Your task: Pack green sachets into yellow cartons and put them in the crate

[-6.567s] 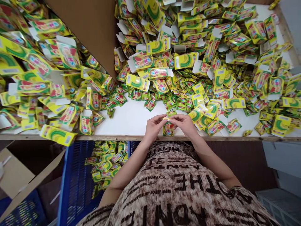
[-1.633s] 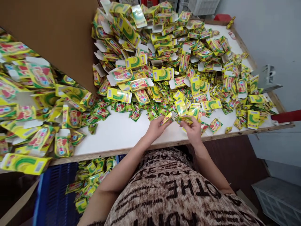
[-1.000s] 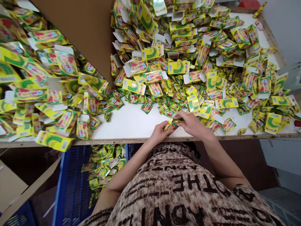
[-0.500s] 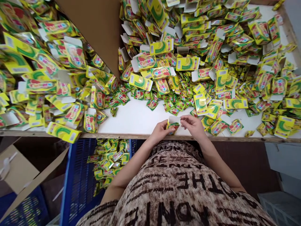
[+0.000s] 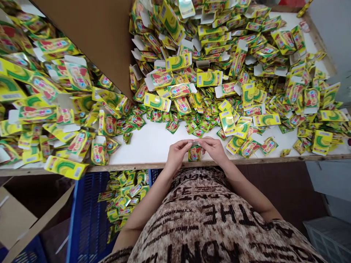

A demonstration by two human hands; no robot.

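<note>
A small yellow-and-green candy box (image 5: 194, 154) stands near the table's front edge, its top end towards my fingers. My left hand (image 5: 177, 152) pinches the box's white top flap from the left. From the other side my right hand (image 5: 214, 149) has thumb and fingertips closed on the same flap. Fingertips partly hide the flap. Just beyond my hands lie small green wrapped candies (image 5: 172, 126), and to the right are more flat boxes (image 5: 235, 145).
Heaps of boxes (image 5: 181, 62) cover the table's back and right, with more at left. A brown cardboard panel (image 5: 95, 36) juts between the heaps. Below the wooden table edge (image 5: 246, 161), a blue crate (image 5: 82, 215) holds filled packs (image 5: 126, 197).
My left hand has moved from the box's side up to its top. My right hand has come inward onto the flap, which stood raised before. The view has shifted slightly.
</note>
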